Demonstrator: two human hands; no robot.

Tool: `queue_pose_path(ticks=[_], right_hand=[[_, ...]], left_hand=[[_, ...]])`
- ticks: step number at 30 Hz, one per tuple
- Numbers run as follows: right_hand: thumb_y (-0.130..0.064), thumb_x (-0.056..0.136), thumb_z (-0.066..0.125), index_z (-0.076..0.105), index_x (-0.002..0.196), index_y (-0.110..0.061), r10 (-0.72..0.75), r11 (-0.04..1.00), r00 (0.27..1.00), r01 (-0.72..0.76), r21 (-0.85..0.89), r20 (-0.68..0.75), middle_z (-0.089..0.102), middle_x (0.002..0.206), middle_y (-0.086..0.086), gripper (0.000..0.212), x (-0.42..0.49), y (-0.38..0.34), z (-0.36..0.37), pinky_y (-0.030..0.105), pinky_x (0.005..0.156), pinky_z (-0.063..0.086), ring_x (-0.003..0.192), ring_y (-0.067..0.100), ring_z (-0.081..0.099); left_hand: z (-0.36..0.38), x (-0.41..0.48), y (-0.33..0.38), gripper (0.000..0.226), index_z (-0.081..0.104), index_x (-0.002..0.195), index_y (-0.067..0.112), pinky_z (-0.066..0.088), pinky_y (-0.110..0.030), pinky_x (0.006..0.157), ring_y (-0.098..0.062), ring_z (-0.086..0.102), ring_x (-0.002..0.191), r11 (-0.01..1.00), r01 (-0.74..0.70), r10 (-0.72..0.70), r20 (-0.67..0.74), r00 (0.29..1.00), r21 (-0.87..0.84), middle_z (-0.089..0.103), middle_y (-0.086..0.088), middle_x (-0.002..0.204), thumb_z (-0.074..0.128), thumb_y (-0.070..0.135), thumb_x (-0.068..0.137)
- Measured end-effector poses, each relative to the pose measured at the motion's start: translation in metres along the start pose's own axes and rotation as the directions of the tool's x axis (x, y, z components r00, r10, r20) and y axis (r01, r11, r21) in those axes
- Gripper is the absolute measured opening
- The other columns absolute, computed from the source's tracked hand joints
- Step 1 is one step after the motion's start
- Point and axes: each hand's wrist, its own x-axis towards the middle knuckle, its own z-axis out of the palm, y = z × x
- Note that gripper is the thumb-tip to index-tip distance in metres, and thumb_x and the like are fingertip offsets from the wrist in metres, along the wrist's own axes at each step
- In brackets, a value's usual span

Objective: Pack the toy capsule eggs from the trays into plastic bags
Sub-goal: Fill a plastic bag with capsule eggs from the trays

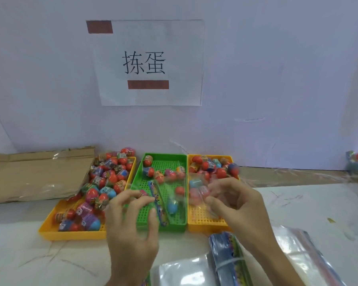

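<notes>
I see bright, even, soft light; shadows faint. Glare on bag stack [194,269] and cardboard [39,174] film. Motion blur on right hand [234,200], held bag [174,188], right-edge eggs [357,162]. Wide-angle bend at edges.

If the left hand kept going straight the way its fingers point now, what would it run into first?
Probably the clear plastic bag that the left hand is already pinching with the right hand. Beyond it lies the green tray with its loose capsule eggs. Depth is hard to judge from this one view.
</notes>
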Motion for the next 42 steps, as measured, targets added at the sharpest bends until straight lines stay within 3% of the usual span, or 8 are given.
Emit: queue_pose_path(ticks=[5, 9, 15, 21, 27, 31, 36, 42], right_hand=[[-0.003, 0.079, 0.082, 0.074, 0.089, -0.030, 0.042, 0.998, 0.998, -0.044, 0.043, 0.046, 0.071, 0.076, 0.006, 0.030, -0.002, 0.003, 0.006, 0.029, 0.062, 0.058, 0.067, 0.025, 0.069], [-0.001, 0.082, 0.080, 0.075, 0.090, -0.027, 0.045, 0.995, 0.991, -0.056, 0.080, 0.127, 0.073, 0.082, 0.006, 0.028, -0.004, 0.000, 0.008, 0.039, 0.067, 0.063, 0.066, 0.025, 0.072], [-0.001, 0.082, 0.080, 0.076, 0.090, -0.027, 0.056, 0.996, 0.992, -0.064, 0.069, 0.116, 0.073, 0.082, 0.005, 0.028, -0.006, 0.002, 0.013, 0.040, 0.067, 0.063, 0.068, 0.026, 0.072], [-0.001, 0.084, 0.079, 0.074, 0.093, -0.028, 0.013, 0.999, 0.992, -0.017, 0.030, 0.129, 0.073, 0.082, 0.003, 0.028, -0.013, 0.006, 0.018, 0.038, 0.067, 0.062, 0.071, 0.025, 0.073], [0.007, 0.084, 0.072, 0.072, 0.094, -0.030, -0.061, 0.996, 0.990, 0.068, -0.057, 0.125, 0.075, 0.086, -0.004, 0.038, -0.014, 0.005, 0.018, 0.035, 0.074, 0.060, 0.085, 0.020, 0.072], [0.009, 0.082, 0.071, 0.072, 0.094, -0.029, -0.150, 0.976, 0.986, 0.160, -0.145, 0.078, 0.074, 0.088, -0.013, 0.040, -0.013, 0.003, 0.013, 0.016, 0.074, 0.050, 0.091, 0.011, 0.069], [0.008, 0.080, 0.075, 0.071, 0.085, -0.027, -0.242, 0.947, 0.970, 0.242, -0.212, 0.026, 0.069, 0.082, -0.021, 0.036, -0.015, 0.003, 0.012, 0.007, 0.072, 0.043, 0.086, 0.002, 0.064], [0.007, 0.074, 0.080, 0.072, 0.082, -0.019, -0.420, 0.858, 0.907, 0.401, -0.322, 0.012, 0.068, 0.093, -0.011, 0.029, -0.013, 0.002, 0.010, 0.024, 0.076, 0.051, 0.095, 0.013, 0.063]], left_hand=[[0.013, -0.013, 0.007, 0.012, 0.061, 0.099, 0.023, 0.051, -0.036, 0.070, -0.017, 0.058, 0.086, 0.960, -0.274, 0.281, 0.146, 0.949, -0.061, 0.063, -0.002, 0.091, 0.066, 0.031, 0.092], [0.018, -0.016, 0.013, 0.023, 0.060, 0.109, 0.022, 0.047, -0.033, 0.072, -0.015, 0.059, 0.088, 0.947, -0.319, 0.322, 0.165, 0.932, -0.044, 0.059, 0.004, 0.102, 0.066, 0.038, 0.094], [0.018, -0.014, 0.007, 0.024, 0.061, 0.112, 0.021, 0.051, -0.034, 0.069, -0.016, 0.062, 0.085, 0.954, -0.301, 0.300, 0.140, 0.944, -0.017, 0.070, -0.002, 0.093, 0.069, 0.033, 0.093], [0.014, -0.011, 0.003, 0.055, 0.047, 0.133, 0.015, 0.051, -0.015, 0.080, -0.006, 0.055, 0.091, 0.982, -0.166, 0.179, 0.157, 0.971, -0.095, 0.048, -0.001, 0.129, 0.070, 0.032, 0.087], [0.006, -0.004, -0.001, 0.072, 0.032, 0.152, 0.018, 0.051, -0.018, 0.050, -0.003, 0.055, 0.059, 0.997, -0.072, 0.074, 0.191, 0.979, -0.020, 0.053, 0.019, 0.130, 0.062, 0.040, 0.091], [0.004, -0.007, -0.006, 0.034, 0.066, 0.128, 0.016, 0.051, -0.024, 0.045, -0.001, 0.053, 0.053, 0.978, -0.207, 0.206, 0.189, 0.960, -0.013, 0.069, 0.011, 0.106, 0.062, 0.030, 0.098], [0.003, -0.010, -0.008, 0.017, 0.079, 0.097, 0.010, 0.049, -0.012, 0.066, -0.005, 0.064, 0.075, 0.964, -0.262, 0.256, 0.111, 0.960, 0.039, 0.075, 0.004, 0.091, 0.068, 0.023, 0.096], [0.004, -0.006, -0.006, 0.012, 0.075, 0.084, 0.012, 0.043, -0.020, 0.077, -0.016, 0.055, 0.083, 0.948, -0.306, 0.300, 0.077, 0.951, 0.082, 0.073, 0.003, 0.091, 0.072, 0.022, 0.090]])
